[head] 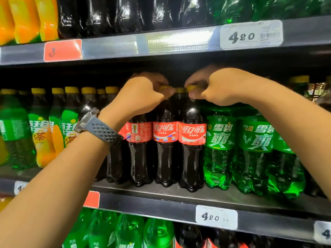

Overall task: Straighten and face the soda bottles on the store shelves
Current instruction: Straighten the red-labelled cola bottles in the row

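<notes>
Left forearm w/ a grey-strap watch fills the lower frame closest to me, right forearm coming in opposite. Both reach onto the middle shelf, where the cola bottles stand in a row directly under the hands. Left hand pinches one yellow cap, right hand pinches the next front cap, fingers curled tight on both. Bottles look full, so heavy-ish, stiff plastic, smooth sides. I reckon caps/necks are best for twisting, body grip for lifting. The bottle below the left wrist has its label turned sideways, prob needs facing. Green bottles touch the cola just under the right hand, and yellow-green ones sit beyond the left wrist, so no swing room. Upper shelf lip hangs close over the knuckles. Price tag sits below the right hand
</notes>
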### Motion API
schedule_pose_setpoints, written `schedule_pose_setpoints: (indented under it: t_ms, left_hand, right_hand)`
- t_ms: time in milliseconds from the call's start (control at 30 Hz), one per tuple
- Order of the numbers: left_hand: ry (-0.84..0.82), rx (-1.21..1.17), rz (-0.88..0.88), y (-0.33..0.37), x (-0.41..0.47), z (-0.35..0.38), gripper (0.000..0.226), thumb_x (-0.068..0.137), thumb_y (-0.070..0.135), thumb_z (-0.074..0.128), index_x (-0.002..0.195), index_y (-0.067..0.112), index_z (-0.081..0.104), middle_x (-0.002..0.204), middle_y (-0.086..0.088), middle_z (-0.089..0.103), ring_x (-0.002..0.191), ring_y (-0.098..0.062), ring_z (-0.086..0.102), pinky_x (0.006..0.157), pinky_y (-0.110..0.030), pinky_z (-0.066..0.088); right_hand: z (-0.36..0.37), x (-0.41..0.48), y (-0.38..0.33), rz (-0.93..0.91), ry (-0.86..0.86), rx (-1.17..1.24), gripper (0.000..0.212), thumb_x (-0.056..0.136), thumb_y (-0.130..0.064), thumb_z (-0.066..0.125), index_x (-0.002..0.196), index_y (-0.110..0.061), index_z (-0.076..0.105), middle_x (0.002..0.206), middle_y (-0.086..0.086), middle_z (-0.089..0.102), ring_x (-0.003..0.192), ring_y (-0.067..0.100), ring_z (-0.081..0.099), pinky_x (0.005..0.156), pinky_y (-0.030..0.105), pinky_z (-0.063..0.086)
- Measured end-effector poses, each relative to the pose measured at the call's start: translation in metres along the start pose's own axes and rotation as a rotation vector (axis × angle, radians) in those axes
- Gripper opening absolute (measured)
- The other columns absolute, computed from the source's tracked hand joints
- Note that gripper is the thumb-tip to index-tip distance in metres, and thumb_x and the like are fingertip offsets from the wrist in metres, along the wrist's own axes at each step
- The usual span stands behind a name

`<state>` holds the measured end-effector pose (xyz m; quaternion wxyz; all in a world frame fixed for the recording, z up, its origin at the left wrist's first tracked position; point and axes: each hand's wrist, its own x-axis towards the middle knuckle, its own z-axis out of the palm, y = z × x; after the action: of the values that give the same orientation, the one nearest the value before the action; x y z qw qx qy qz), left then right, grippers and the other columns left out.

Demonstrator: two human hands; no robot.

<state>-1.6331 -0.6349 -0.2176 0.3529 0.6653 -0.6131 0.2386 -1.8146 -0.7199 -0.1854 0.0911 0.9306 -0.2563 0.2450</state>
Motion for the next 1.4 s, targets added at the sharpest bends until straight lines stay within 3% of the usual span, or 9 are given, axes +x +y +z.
schedule_pose_setpoints:
  t_ms: [167, 300, 467, 667, 833, 933, 1133, 1267, 1400]
  left_hand:
    - [0.011, 0.011, -0.008, 0.003, -0.003, -0.004, 0.032, 0.091, 0.043, 0.058, 0.116, 0.026, 0.066, 0.104, 0.003, 0.069, 0.091, -0.015, 0.061, 0.07, -0.022, 0.041]
    - [0.024, -0.043, -0.03, -0.004, -0.006, -0.007, 0.03, 0.091, 0.044, 0.057, 0.117, 0.032, 0.066, 0.106, 0.014, 0.067, 0.092, -0.003, 0.058, 0.067, -0.003, 0.036]
    - [0.056, 0.046, -0.06, -0.027, -0.003, -0.024, 0.032, 0.097, 0.033, 0.045, 0.124, 0.032, 0.061, 0.119, 0.002, 0.067, 0.108, -0.019, 0.06, 0.086, -0.026, 0.046]
    - [0.096, 0.151, -0.034, -0.063, -0.006, -0.044, 0.029, 0.097, 0.027, 0.045, 0.12, 0.027, 0.062, 0.122, -0.009, 0.063, 0.106, -0.03, 0.057, 0.076, -0.025, 0.036]
    - [-0.08, 0.157, 0.03, -0.097, -0.003, -0.061, 0.029, 0.091, 0.027, 0.054, 0.117, 0.037, 0.062, 0.099, 0.01, 0.063, 0.085, -0.01, 0.051, 0.064, -0.013, 0.033]
    - [-0.223, 0.072, 0.152, -0.115, -0.001, -0.069, 0.027, 0.09, 0.027, 0.058, 0.114, 0.038, 0.062, 0.099, 0.016, 0.066, 0.092, -0.007, 0.058, 0.074, -0.013, 0.04]
    - [-0.27, -0.092, 0.227, -0.139, 0.009, -0.07, 0.025, 0.089, 0.032, 0.063, 0.113, 0.037, 0.065, 0.091, 0.029, 0.064, 0.09, 0.005, 0.059, 0.075, -0.002, 0.038]
    - [-0.259, -0.13, 0.268, -0.146, 0.014, -0.067, 0.019, 0.087, 0.038, 0.065, 0.105, 0.034, 0.068, 0.082, 0.022, 0.065, 0.069, 0.016, 0.055, 0.062, 0.001, 0.038]
    - [-0.21, -0.15, 0.285, -0.144, 0.016, -0.059, 0.019, 0.085, 0.039, 0.066, 0.099, 0.028, 0.07, 0.072, 0.014, 0.063, 0.061, 0.004, 0.055, 0.059, -0.015, 0.042]
  right_hand:
    - [0.002, 0.002, 0.002, -0.001, 0.018, -0.003, 0.022, 0.09, -0.043, 0.056, 0.111, -0.035, 0.057, 0.092, -0.005, 0.057, 0.075, 0.012, 0.049, 0.062, 0.028, 0.035]
    - [0.006, 0.002, 0.003, 0.027, 0.011, -0.036, 0.04, 0.09, -0.047, 0.054, 0.127, -0.032, 0.047, 0.098, -0.004, 0.051, 0.087, 0.019, 0.048, 0.069, 0.029, 0.033]
    - [0.004, 0.002, -0.015, -0.029, 0.273, 0.102, 0.041, 0.091, -0.05, 0.05, 0.127, -0.03, 0.05, 0.118, -0.01, 0.057, 0.093, 0.011, 0.046, 0.077, 0.022, 0.03]
    - [0.015, 0.027, -0.064, -0.142, 0.273, 0.052, 0.056, 0.092, -0.055, 0.045, 0.138, -0.023, 0.047, 0.136, -0.003, 0.053, 0.122, 0.018, 0.05, 0.085, 0.02, 0.03]
    - [0.027, 0.053, -0.095, 0.011, 0.162, -0.058, 0.057, 0.088, -0.068, 0.037, 0.123, -0.027, 0.054, 0.116, 0.001, 0.061, 0.101, 0.024, 0.055, 0.074, 0.03, 0.037]
    - [0.033, 0.069, -0.109, 0.131, 0.107, -0.125, 0.058, 0.087, -0.07, 0.036, 0.105, -0.021, 0.063, 0.103, 0.006, 0.06, 0.088, 0.026, 0.053, 0.068, 0.033, 0.04]
    - [0.04, 0.085, -0.115, 0.281, 0.107, -0.301, 0.067, 0.075, -0.082, 0.035, 0.077, -0.021, 0.063, 0.08, 0.002, 0.059, 0.071, 0.024, 0.056, 0.071, 0.038, 0.051]
    - [0.039, 0.086, -0.115, 0.27, 0.079, -0.267, 0.063, 0.077, -0.077, 0.041, 0.085, -0.02, 0.064, 0.079, 0.004, 0.061, 0.069, 0.023, 0.057, 0.063, 0.032, 0.046]
    - [0.038, 0.083, -0.113, 0.221, 0.074, -0.274, 0.051, 0.086, -0.066, 0.043, 0.093, -0.021, 0.065, 0.086, 0.007, 0.063, 0.075, 0.027, 0.058, 0.064, 0.031, 0.042]
